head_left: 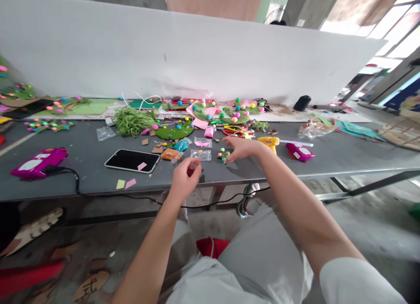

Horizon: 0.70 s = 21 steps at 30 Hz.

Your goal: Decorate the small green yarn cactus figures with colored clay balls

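At the table's front edge my left hand (186, 178) is closed, thumb and fingers curled together; whatever they may hold is too small to make out. My right hand (242, 148) reaches over the table with thumb and fingers apart. Its thumb is beside a small green piece with pom-poms (223, 155); whether they touch I cannot tell. Between the hands lie small clear plastic bags (201, 155), one with pink bits (202, 142). An orange packet (171, 154) rests near my left hand. A yellow glue gun (269, 142) lies just right of my right hand.
A phone (133, 160) and paper slips (120, 184) lie at left, by a purple device (40, 163) whose black cable (124, 196) droops past the front edge. Another purple device (299, 151) lies at right. Behind are green strands (133, 121), pom-pom-dotted green pieces (173, 131) and a white board (183, 50).
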### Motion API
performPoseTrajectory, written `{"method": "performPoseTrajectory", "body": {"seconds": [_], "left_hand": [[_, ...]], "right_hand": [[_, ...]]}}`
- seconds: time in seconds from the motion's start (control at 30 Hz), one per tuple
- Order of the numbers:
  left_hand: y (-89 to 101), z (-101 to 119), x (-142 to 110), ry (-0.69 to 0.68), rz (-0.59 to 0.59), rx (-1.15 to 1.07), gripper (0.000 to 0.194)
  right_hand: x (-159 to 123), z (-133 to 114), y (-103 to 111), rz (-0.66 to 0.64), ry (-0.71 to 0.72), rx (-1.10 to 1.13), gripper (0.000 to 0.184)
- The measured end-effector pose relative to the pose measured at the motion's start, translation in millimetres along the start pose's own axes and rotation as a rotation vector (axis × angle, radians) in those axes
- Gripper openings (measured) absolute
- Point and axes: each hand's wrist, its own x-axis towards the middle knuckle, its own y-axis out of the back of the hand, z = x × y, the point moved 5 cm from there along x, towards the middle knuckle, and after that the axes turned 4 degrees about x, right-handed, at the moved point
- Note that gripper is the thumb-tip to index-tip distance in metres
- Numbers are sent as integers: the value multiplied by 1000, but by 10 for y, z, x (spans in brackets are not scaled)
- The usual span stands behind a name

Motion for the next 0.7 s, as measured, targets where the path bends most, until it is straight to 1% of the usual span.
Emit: {"method": "performPoseTrajectory", "body": {"seconds": [0.03,0.1,0.23,0.37,0.7], "left_hand": [[3,2,0,-2,-2,-5,21],[8,11,0,-5,0,-10,21],[6,29,2,-1,-1,-5,23],[10,32,-1,-10,-2,9,23],[15,65,-10,-1,-18,31,24]], "right_hand": [[-69,19,-35,-11,0,-6,104],[-162,49,-106,-8,6,-19,109],[-173,79,-198,35,27,-37,101],[-143,91,-217,73,32,-59,95],[-148,-36,-270,176,57,-172,85]]}}
